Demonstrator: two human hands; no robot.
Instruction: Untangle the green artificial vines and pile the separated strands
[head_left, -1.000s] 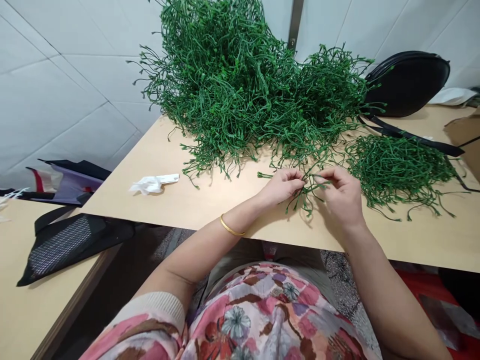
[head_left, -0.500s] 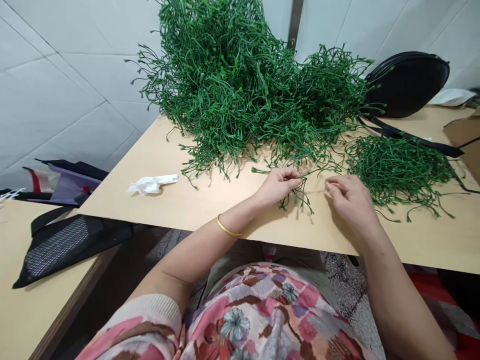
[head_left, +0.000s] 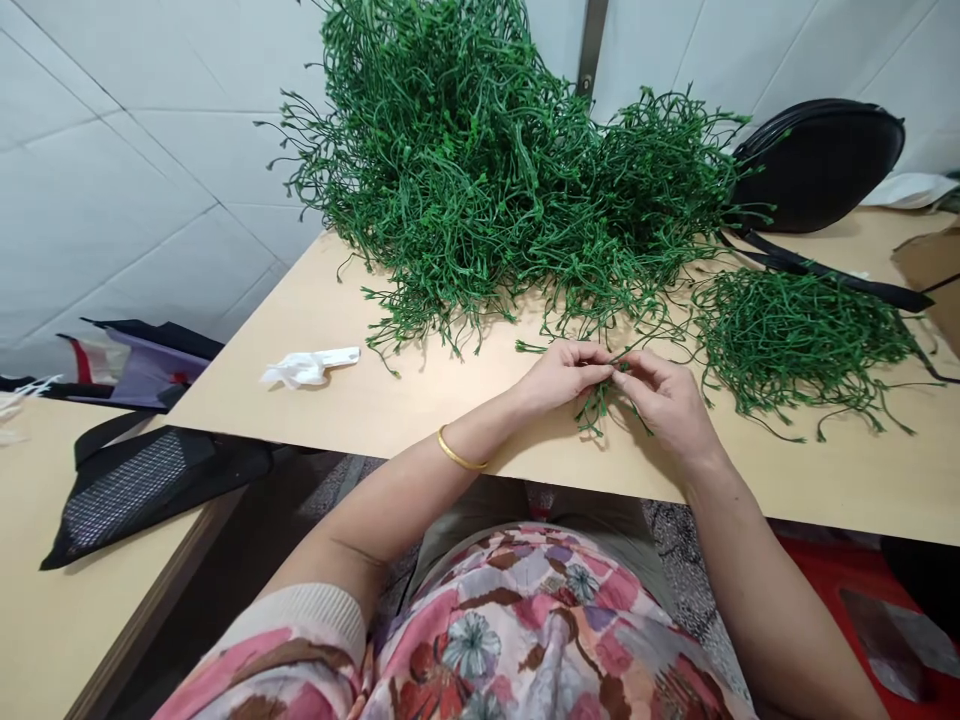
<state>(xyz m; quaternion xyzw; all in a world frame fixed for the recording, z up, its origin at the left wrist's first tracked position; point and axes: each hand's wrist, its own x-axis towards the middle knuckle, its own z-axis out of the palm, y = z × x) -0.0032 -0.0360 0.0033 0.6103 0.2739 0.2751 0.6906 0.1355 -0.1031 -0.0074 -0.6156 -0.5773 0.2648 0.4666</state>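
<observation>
My left hand [head_left: 564, 377] pinches a green plastic plant sprig [head_left: 594, 408] just above the table, and its thin branching stems hang down below the fingers. Against those fingertips my right hand [head_left: 670, 398] closes thumb and finger on the same sprig. The fingers hide the exact spot where they grip. A tall heap of similar green stems [head_left: 480, 170] rises behind both hands. To the right of my right hand lies a smaller, flatter pile of green stems [head_left: 806, 345].
A crumpled white tissue [head_left: 307, 368] lies on the table [head_left: 420, 415] at left. Behind the small pile stands a black bag [head_left: 821, 170], its strap [head_left: 847, 280] trailing across the table. A black mesh bag [head_left: 127, 480] rests on a lower surface at left.
My right hand has moved left from beside the small pile and now meets my left hand at the sprig. The left hand has shifted slightly right. The view has moved a little.
</observation>
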